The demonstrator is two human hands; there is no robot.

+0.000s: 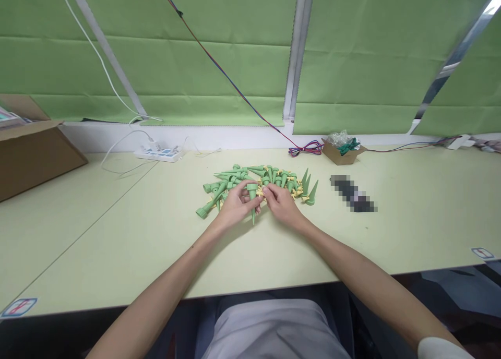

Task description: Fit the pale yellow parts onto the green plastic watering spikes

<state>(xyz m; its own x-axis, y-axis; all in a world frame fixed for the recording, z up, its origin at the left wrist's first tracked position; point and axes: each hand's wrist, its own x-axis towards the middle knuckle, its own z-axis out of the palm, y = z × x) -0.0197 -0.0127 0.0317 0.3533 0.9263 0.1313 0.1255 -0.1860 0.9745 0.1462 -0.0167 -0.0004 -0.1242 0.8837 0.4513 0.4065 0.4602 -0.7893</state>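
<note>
My left hand (235,206) is closed around a green plastic watering spike (252,194), its wide socket up and its point down. The fingers of my right hand (282,205) pinch a small yellow valve (260,191) at the side of that spike; whether it sits fully in the spike I cannot tell. Behind both hands lies a loose pile of green spikes (221,186), several with yellow valves (296,190) at the right side. Part of the pile is hidden by my hands.
A small cardboard box (340,154) with clear and green plastic stands at the back. Right of the pile is a blurred dark object (352,193). A power strip (158,153) and a large cardboard box (37,158) are on the left. The table (274,265) ends close to my body.
</note>
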